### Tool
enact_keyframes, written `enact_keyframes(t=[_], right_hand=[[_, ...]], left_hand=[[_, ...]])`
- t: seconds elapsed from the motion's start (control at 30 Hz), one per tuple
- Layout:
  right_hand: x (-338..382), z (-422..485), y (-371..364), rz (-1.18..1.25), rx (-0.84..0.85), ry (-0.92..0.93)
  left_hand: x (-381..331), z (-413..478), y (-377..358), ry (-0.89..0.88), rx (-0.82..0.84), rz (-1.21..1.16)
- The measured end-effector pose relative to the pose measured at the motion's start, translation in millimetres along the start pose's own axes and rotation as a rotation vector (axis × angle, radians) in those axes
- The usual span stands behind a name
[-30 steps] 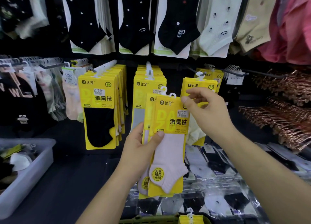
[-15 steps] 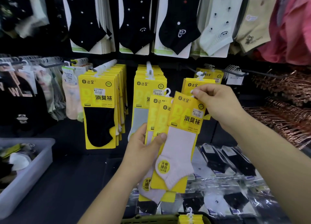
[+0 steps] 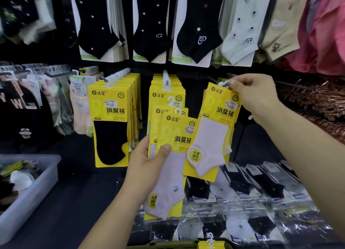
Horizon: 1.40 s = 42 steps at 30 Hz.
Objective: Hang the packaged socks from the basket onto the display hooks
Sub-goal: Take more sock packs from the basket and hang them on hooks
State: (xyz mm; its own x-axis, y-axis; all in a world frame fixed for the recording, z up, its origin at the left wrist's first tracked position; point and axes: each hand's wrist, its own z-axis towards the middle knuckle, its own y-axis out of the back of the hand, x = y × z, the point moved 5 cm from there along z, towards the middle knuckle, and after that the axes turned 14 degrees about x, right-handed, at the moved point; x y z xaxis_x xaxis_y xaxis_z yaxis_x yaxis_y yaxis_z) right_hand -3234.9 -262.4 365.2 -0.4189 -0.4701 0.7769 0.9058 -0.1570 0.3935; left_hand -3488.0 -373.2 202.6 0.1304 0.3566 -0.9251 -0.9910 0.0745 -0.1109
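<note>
The right hand (image 3: 255,99) pinches the top right corner of a yellow sock pack (image 3: 214,133) between thumb and curled fingertips, holding it tilted with its white hanger tab (image 3: 222,84) at the tip of a dark display hook (image 3: 227,84); the fingers crowd that spot, so I cannot tell whether the tab is over the tip. The left hand (image 3: 147,166) grips a fanned stack of packs (image 3: 175,136) lower down, thumb pressed across the front card, the other fingers hidden behind. This stack covers the lower part of the middle row of packs (image 3: 166,93), and the tilted pack's bottom corner overlaps the stack's right edge. Further left hang black-sock packs (image 3: 110,129). Above runs a row of carded black socks (image 3: 104,24), copper hangers (image 3: 317,103) are heaped at right, wrapped socks (image 3: 252,190) cover the shelf below, a grey bin (image 3: 37,183) sits at left, and the basket (image 3: 168,244) rim shows at the bottom edge
</note>
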Motion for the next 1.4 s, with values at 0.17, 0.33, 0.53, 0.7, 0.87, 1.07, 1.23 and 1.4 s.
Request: enact_keyframes(t=[0.17, 0.33, 0.53, 0.7, 0.87, 1.07, 1.23, 1.4], right_hand=[[-0.7, 2.3, -6.0, -0.160, -0.013, 0.057], [-0.3, -8.5, -2.8, -0.227, -0.110, 0.113], [12.8, -49.5, -27.4, -0.154, 0.004, 0.173], [26.5, -65.3, -62.1, -0.144, 0.357, 0.190], [18.2, -63.9, -66.1, -0.099, 0.414, 0.070], [9.2, -63.6, -60.1, 0.025, 0.458, -0.036], [-1.6, -46.4, -34.8, 0.124, 0.274, -0.102], [-6.8, -23.5, -0.9, 0.201, 0.045, -0.113]], left_hand=[[-2.5, 0.8, 9.9, -0.011, -0.051, 0.018], [-2.4, 0.8, 9.4, 0.003, -0.039, 0.007], [-2.5, -0.4, -2.0, 0.023, 0.033, 0.011], [-1.9, -1.3, -6.1, 0.037, 0.044, 0.049], [-0.9, -2.2, -7.9, 0.036, 0.054, 0.096], [5.4, 0.9, -7.1, 0.030, 0.046, 0.134], [11.0, 1.8, -5.8, 0.044, 0.027, 0.147], [7.5, 2.6, -1.2, 0.059, 0.009, 0.144]])
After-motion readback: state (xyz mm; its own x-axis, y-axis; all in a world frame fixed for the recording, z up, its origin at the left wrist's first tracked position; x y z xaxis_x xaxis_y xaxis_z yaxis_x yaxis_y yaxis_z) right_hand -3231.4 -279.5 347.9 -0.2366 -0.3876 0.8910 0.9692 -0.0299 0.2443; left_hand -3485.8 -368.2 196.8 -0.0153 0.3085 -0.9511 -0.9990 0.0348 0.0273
